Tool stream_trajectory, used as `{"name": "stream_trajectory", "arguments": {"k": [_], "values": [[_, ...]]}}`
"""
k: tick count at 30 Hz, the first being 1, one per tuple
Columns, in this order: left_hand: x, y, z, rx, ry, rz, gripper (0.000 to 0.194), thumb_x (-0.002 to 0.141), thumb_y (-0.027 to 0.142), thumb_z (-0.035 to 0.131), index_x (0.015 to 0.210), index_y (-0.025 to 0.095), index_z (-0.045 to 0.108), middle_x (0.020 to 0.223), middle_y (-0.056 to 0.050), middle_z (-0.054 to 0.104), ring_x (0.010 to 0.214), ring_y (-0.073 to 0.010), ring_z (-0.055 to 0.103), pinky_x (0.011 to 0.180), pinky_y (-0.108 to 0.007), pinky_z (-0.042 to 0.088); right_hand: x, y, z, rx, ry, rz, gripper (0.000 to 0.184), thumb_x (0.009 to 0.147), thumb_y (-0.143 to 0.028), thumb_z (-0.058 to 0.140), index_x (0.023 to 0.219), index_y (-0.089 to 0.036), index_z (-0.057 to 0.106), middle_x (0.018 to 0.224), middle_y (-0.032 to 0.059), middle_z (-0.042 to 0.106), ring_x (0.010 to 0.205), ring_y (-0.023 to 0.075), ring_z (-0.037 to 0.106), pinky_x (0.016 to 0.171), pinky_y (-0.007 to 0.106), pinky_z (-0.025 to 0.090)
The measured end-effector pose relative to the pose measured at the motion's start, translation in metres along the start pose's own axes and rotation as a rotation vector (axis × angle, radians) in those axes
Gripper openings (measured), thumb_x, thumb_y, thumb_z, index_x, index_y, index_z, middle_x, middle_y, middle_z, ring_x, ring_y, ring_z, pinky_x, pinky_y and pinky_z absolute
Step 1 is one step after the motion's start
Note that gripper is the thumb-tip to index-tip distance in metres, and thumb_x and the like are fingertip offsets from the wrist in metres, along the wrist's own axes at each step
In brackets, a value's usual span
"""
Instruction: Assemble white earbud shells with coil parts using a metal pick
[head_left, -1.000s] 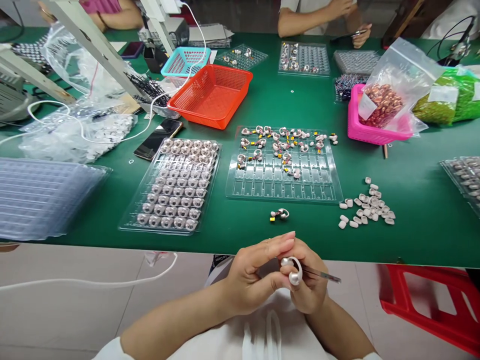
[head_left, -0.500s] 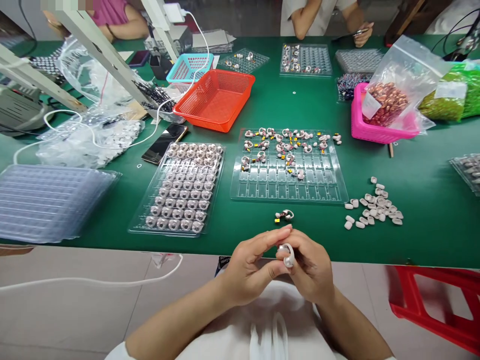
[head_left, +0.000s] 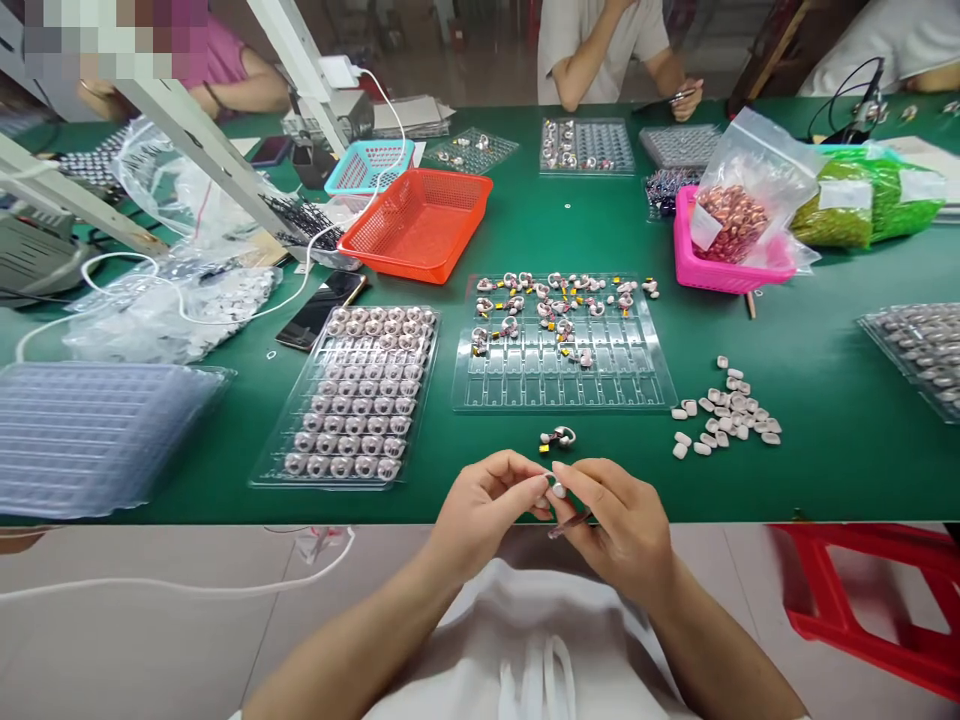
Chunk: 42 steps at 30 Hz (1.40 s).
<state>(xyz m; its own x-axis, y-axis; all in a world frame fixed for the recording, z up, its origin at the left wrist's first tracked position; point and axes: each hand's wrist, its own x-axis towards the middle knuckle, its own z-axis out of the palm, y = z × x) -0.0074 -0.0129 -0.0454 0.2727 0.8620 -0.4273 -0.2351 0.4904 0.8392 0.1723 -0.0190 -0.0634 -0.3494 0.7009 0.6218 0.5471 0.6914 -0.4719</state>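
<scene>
My left hand (head_left: 484,505) and my right hand (head_left: 619,520) meet at the near edge of the green table (head_left: 825,400). Their fingertips pinch one small white earpiece part (head_left: 553,490) between them. A thin metal tweezer (head_left: 570,522) shows under my right fingers. Just beyond the hands one loose assembled part (head_left: 557,437) with yellow bits lies on the table. Behind it stands a clear tray (head_left: 562,375) with several such parts in its far rows. A full tray of round pieces (head_left: 352,395) lies to the left, and a heap of small white caps (head_left: 724,415) to the right.
A stack of clear trays (head_left: 90,430) sits at far left, with a phone (head_left: 321,296), an orange basket (head_left: 416,222) and a pink basket (head_left: 720,268) holding a bag further back. Other people's arms work at the far edge. A red stool (head_left: 877,600) stands at lower right.
Both hands have moved forward to the table edge. The white part has been turned and now shows only as a small tip between the fingertips.
</scene>
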Motion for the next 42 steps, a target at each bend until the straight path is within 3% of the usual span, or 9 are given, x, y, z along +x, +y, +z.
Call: {"name": "stream_trajectory", "arguments": {"k": [4,9,12,15,17,23,28,38,42], "values": [[0.004,0.003,0.001,-0.28,-0.132,-0.193,0.027,0.077,0.031,0.076,0.076,0.012,0.057,0.067,-0.003,0.067,0.059,-0.0106,0.064,0.061,-0.02,0.054,-0.001,-0.003,0.002,0.186,0.009,0.054,0.041,0.089,-0.006,0.063,0.128,-0.014,0.057,0.1,0.0092,0.063,0.084,0.0117,0.061,0.069,0.021,0.052],[0.002,-0.003,0.003,-0.339,-0.22,-0.293,0.021,0.08,0.026,0.072,0.08,0.01,0.059,0.067,-0.004,0.064,0.061,-0.0108,0.063,0.061,-0.023,0.056,-0.003,-0.003,0.005,0.341,-0.033,0.089,0.04,0.092,-0.008,0.058,0.131,-0.014,0.057,0.097,0.0084,0.062,0.079,0.0117,0.057,0.065,0.022,0.049],[0.0,-0.007,-0.001,-0.288,-0.224,-0.196,0.026,0.082,0.03,0.072,0.098,0.01,0.064,0.082,-0.007,0.068,0.07,-0.0112,0.066,0.067,-0.023,0.057,-0.005,-0.001,0.003,0.292,-0.04,0.068,0.035,0.093,-0.008,0.057,0.128,-0.012,0.058,0.091,0.0079,0.062,0.075,0.0119,0.055,0.063,0.023,0.046],[-0.003,-0.008,-0.004,-0.208,-0.203,-0.066,0.046,0.078,0.03,0.079,0.118,0.017,0.062,0.105,-0.008,0.068,0.092,-0.0122,0.067,0.079,-0.022,0.058,-0.006,0.001,0.0,0.247,-0.052,0.054,0.031,0.093,-0.008,0.058,0.123,-0.011,0.058,0.083,0.0058,0.06,0.069,0.0114,0.053,0.059,0.024,0.042],[-0.005,-0.008,-0.004,-0.174,-0.221,-0.044,0.054,0.074,0.026,0.082,0.123,0.019,0.06,0.104,-0.006,0.068,0.094,-0.0109,0.066,0.081,-0.02,0.057,-0.007,0.002,0.001,0.228,-0.067,0.039,0.029,0.091,-0.008,0.059,0.12,-0.012,0.058,0.081,0.0052,0.06,0.068,0.0116,0.051,0.059,0.024,0.041],[-0.008,-0.007,0.007,-0.211,-0.243,-0.021,0.038,0.078,0.023,0.078,0.111,0.013,0.063,0.073,0.0,0.067,0.062,-0.0091,0.064,0.057,-0.02,0.055,-0.012,0.003,0.011,0.191,-0.052,-0.025,0.021,0.092,-0.012,0.053,0.113,-0.011,0.056,0.081,0.0075,0.06,0.067,0.0139,0.048,0.058,0.027,0.039],[-0.005,-0.014,0.005,-0.144,-0.131,0.044,0.032,0.072,0.02,0.083,0.102,0.014,0.072,0.082,-0.002,0.073,0.075,-0.0064,0.067,0.071,-0.013,0.055,-0.012,0.002,0.013,0.177,-0.043,-0.044,0.018,0.095,-0.015,0.051,0.112,-0.011,0.055,0.079,0.0068,0.059,0.066,0.0143,0.047,0.057,0.028,0.037],[-0.008,-0.02,-0.002,-0.155,-0.106,0.014,0.043,0.065,0.032,0.088,0.1,0.013,0.073,0.079,-0.004,0.072,0.072,-0.0085,0.062,0.074,-0.02,0.052,-0.017,-0.001,0.016,0.135,-0.065,-0.066,0.018,0.095,-0.016,0.051,0.112,-0.011,0.056,0.077,0.0063,0.058,0.066,0.0154,0.051,0.059,0.028,0.036],[-0.008,-0.016,-0.005,-0.178,-0.123,0.007,0.046,0.062,0.029,0.09,0.101,0.014,0.073,0.083,-0.004,0.071,0.075,-0.0076,0.062,0.074,-0.018,0.051,-0.014,-0.004,0.016,0.119,-0.082,-0.048,0.022,0.095,-0.016,0.049,0.116,-0.014,0.055,0.082,0.0073,0.061,0.068,0.0161,0.055,0.058,0.028,0.038]]}}
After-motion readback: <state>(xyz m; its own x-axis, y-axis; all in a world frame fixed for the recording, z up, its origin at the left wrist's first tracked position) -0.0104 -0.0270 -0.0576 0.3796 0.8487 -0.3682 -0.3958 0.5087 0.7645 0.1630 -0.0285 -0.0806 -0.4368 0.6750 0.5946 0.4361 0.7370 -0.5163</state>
